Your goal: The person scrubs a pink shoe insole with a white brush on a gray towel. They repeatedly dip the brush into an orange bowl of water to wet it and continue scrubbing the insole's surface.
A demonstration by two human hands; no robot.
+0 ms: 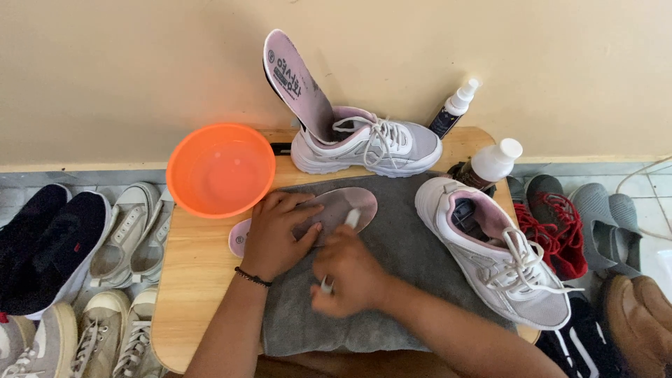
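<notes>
1. Pink insole (336, 210) flat on grey towel (392, 280), near the table's back-left part, heel end poking off the towel's left edge onto bare wood
2. Left hand (276, 234) pressed flat on the insole, fingers spread wide, pinning it; black bracelet at the wrist
3. Right hand (350, 276) closed round a slim white brush (343, 241), head end touching the insole's surface near its middle
4. Orange basin (220, 168) at the back-left corner of the wooden table (189, 280), overhanging the edge, just beside the left hand
5. White-grey sneaker (371, 143) at the back edge against the wall, second insole (297, 80) standing upright in it
6. Other sneaker (500, 255) lying along the right edge, toe past the front-right corner
7. Spray bottle (455, 108) and white-capped bottle (493, 164) at the back-right corner
8. More shoes on the floor left and right
9. Risks, judged: left elbow nudging the overhanging basin off and spilling; insole sliding if palm pressure eases on damp towel; right sneaker slipping off the corner if the towel gets dragged; hard scrubbing possibly scuffing the insole's print
</notes>
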